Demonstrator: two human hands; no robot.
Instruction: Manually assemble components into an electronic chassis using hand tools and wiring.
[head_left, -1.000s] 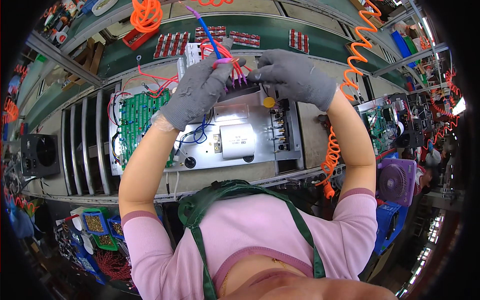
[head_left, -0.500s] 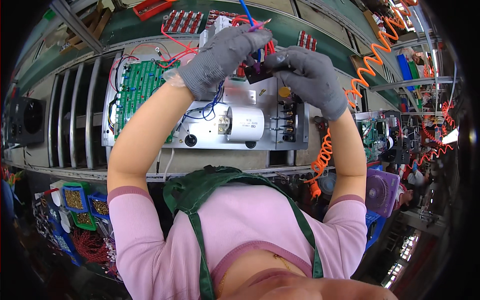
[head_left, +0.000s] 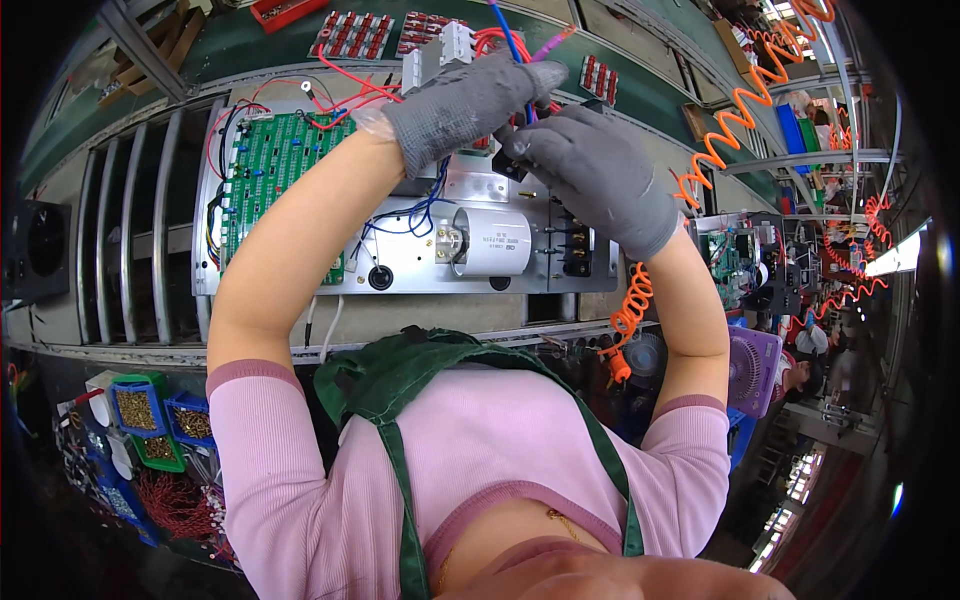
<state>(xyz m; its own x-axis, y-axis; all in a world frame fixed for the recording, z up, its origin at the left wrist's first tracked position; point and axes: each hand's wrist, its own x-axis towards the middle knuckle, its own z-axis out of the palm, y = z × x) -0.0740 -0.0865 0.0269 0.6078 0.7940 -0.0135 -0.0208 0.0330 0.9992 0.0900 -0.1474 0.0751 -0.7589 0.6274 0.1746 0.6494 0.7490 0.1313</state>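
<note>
In a grey glove, my left hand [head_left: 465,108] is closed around a blue wire [head_left: 507,33] and a purple wire [head_left: 550,46] with a bare end, which both stick up past its fingers. My right hand [head_left: 612,178], gloved alike, has its fingers bent against a small black plate [head_left: 508,166] just below the left fingertips. Most of that plate is covered by the glove. Both hands are above a metal chassis [head_left: 400,279] carrying a green circuit board [head_left: 275,165], a white cylindrical capacitor [head_left: 497,242] and a row of black terminals [head_left: 577,248].
Red wires [head_left: 345,85] and a grey-white block [head_left: 440,58] lie behind my left hand. Red-and-white parts [head_left: 355,36] sit on the green bench beyond. Orange coiled hoses [head_left: 632,310] hang at the right, near a purple fan [head_left: 752,368]. Screw bins [head_left: 142,408] stand at lower left.
My right hand has turned and come lower and left, closer to my left hand, and now hides more of the black plate. The purple wire end points further right.
</note>
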